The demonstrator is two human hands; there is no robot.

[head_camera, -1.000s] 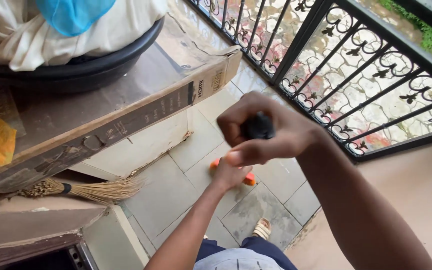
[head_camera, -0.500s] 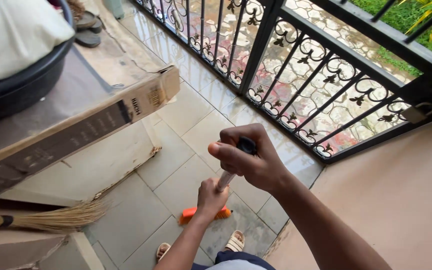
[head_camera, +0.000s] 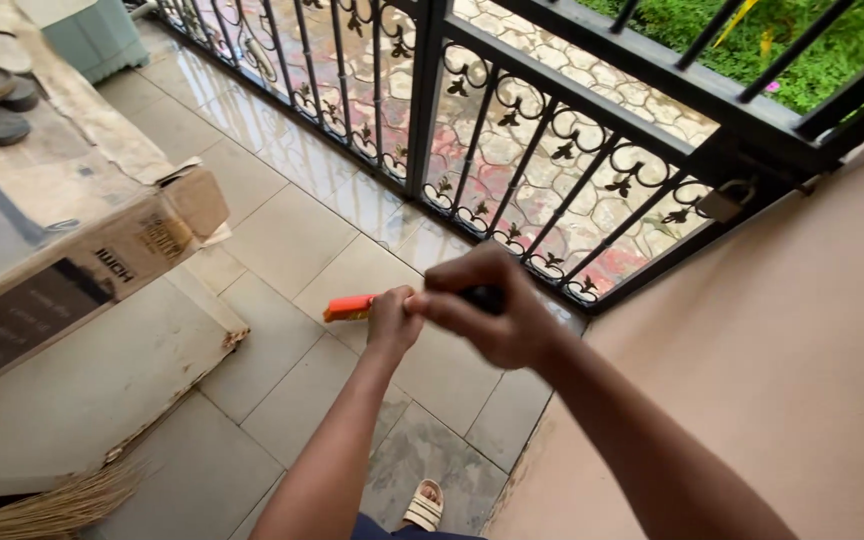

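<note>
Both hands on the broom handle. My right hand (head_camera: pixel 487 315) is wrapped shut over the dark top end of the handle (head_camera: pixel 479 296), and my left hand (head_camera: pixel 392 320) is closed round it lower down, fingers pressed together. Since a moment ago the orange brush head (head_camera: pixel 350 307) has swung from near my feet out to the left and forward, onto the pale floor tiles (head_camera: pixel 287 235) toward the black iron railing (head_camera: pixel 512 150); my view has lifted with it, so the stroke seems to be pushing outward along the tiles, by my reckoning mid-sweep. The big cardboard box (head_camera: pixel 62 250) sits farther left in view than before. Hard to make out: the handle between my hands is almost wholly covered, and the brush head is blurred and partly hidden behind my left hand, so I cannot tell if its bristles touch the floor. Only one sandalled foot (head_camera: pixel 422 505) shows. The straw broom (head_camera: pixel 47 505) is cut off at the lower edge.
</note>
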